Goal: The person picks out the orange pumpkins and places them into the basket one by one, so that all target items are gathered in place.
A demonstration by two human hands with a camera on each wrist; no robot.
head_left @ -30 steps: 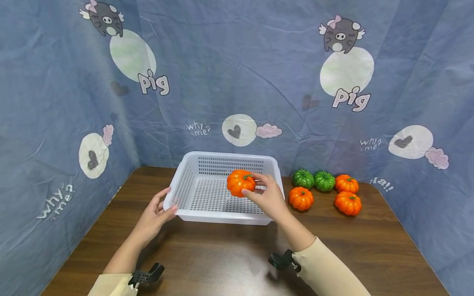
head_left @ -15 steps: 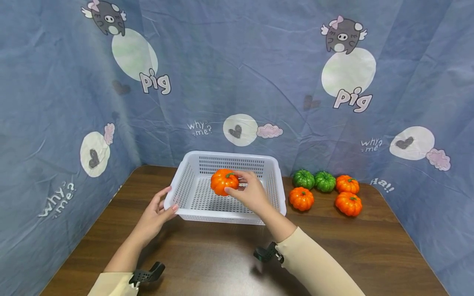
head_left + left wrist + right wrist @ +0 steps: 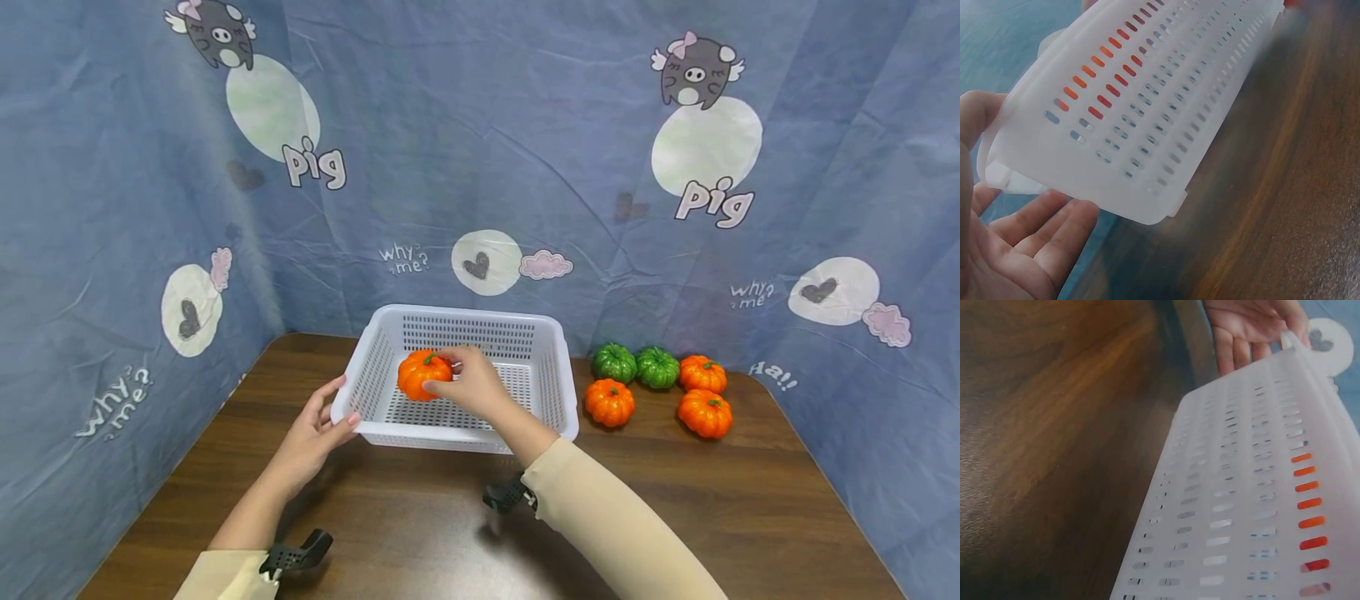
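Observation:
An orange toy pumpkin (image 3: 417,375) with a green stem is inside the white slotted plastic basket (image 3: 435,437), toward its left end. My right hand (image 3: 477,385) pinches it between thumb and fingers from the right side. Whether the pumpkin touches the basket floor I cannot tell. My left hand (image 3: 311,435) holds the basket's front left corner, thumb at the rim. In the left wrist view the left hand (image 3: 1029,244) grips the corner of the basket (image 3: 1079,159), and orange shows through its slots. The right wrist view also shows orange behind the basket wall (image 3: 1241,487); the right hand is mostly hidden there.
Right of the basket, two green pumpkins (image 3: 615,363) and three orange pumpkins (image 3: 609,403) stand on the brown wooden table (image 3: 405,517). A blue printed cloth (image 3: 420,150) hangs behind and at both sides of the table.
My right hand has carried the orange pumpkin leftward across the basket and slightly lower. The left hand keeps its hold on the corner, and the basket stays in place.

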